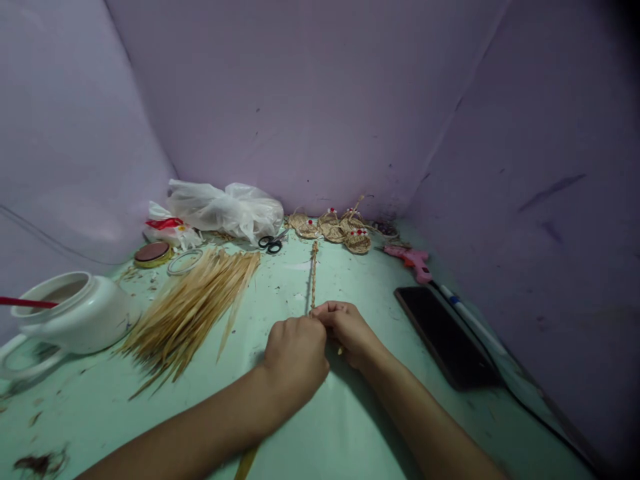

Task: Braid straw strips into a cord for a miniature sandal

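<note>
A thin braid of dry straw (pixel 314 273) runs away from me along the middle of the green table. My left hand (pixel 297 347) is closed in a fist over its near end, knuckles up. Right beside it, my right hand (pixel 346 330) pinches the braid between thumb and fingers. A short pale strand end sticks out below the right hand. Under my left forearm a flat straw strip (pixel 246 461) shows. The fingertips of the left hand are hidden.
Left lie a bundle of straw strips (pixel 200 310), a white teapot-like pot (pixel 95 317), a tape roll (pixel 153 254) and black scissors (pixel 273 243). At the back are a plastic bag (pixel 230 210) and several woven pieces with red beads (pixel 331 228). Right: a pink glue gun (pixel 413 260) and phone (pixel 447 337).
</note>
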Tool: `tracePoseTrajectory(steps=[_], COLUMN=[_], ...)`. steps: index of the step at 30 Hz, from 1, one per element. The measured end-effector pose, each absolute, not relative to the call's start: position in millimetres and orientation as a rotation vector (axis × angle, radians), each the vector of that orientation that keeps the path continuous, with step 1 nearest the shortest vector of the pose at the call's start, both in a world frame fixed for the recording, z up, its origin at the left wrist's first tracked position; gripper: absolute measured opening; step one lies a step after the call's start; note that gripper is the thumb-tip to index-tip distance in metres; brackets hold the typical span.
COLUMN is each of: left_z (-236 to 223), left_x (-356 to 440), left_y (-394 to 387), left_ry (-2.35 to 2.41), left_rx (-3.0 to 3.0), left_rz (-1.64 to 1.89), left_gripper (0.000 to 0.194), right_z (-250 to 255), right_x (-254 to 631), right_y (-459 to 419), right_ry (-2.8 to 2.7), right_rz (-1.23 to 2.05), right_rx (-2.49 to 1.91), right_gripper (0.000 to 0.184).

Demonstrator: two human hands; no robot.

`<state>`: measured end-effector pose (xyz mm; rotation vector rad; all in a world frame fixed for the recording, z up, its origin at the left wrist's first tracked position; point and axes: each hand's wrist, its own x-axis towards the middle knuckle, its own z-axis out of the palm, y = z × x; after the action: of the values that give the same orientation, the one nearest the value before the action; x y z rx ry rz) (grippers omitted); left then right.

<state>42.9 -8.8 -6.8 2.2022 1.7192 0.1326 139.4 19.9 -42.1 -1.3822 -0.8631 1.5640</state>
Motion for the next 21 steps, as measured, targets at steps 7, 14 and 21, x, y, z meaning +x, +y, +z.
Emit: tracePoseTrajectory(steps=[7, 14, 21], left_z=[8.1, 31.3, -15.1], left_x=[16.0, -9.1, 16.3], left_y=[0.6, 43.2, 47.4], left_ry=[1.408, 1.491, 1.116], left_rx=[2.306, 1.656, 1.156], left_rz=[-0.023, 0.306, 0.265], left_gripper=[0.012, 0.025, 0.017], right_z=[-42.7, -35.1, -43.9], right_x=[146.2, 149.9, 153.3], right_y=[23.6, 23.9, 29.6], right_ry=[-0.975, -0.927, -1.094], right_rz=[1.653, 1.760, 1.727], right_rx=[-1.374, -1.322, -1.227], right_gripper=[0.007, 0.007, 0.007])
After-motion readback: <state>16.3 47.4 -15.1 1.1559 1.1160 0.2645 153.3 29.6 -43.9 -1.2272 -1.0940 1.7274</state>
